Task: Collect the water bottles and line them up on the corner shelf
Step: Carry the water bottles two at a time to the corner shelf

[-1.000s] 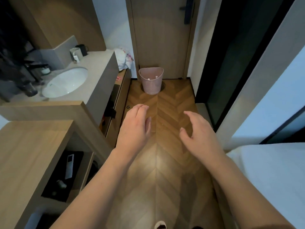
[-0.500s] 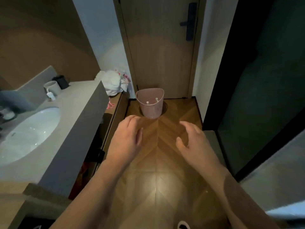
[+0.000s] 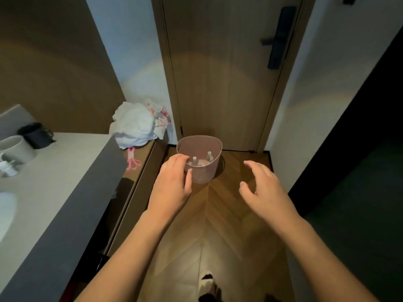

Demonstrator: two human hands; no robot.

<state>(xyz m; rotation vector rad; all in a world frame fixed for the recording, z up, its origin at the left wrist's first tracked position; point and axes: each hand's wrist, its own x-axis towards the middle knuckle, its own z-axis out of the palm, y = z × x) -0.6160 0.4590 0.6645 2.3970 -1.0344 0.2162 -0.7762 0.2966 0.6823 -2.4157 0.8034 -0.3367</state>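
A pink perforated basket (image 3: 204,173) stands on the wooden floor in front of the door. Inside it I see the tops of clear water bottles (image 3: 209,156), at least two white caps showing; their bodies are hidden by the basket wall. My left hand (image 3: 172,188) hangs in front of the basket's left side, fingers apart, holding nothing; whether it touches the basket I cannot tell. My right hand (image 3: 265,192) is open to the right of the basket, over the floor, apart from it.
A grey counter (image 3: 54,192) with a sink, a white mug (image 3: 15,149) and a black mug (image 3: 36,135) runs along the left. A lower wooden ledge (image 3: 144,153) holds a white plastic bag (image 3: 135,125) and a pink clip. The closed door (image 3: 222,73) is ahead; a dark doorway lies on the right.
The view has moved forward towards the door and basket. Both hands are now closer to the basket, the left one overlapping its left side.
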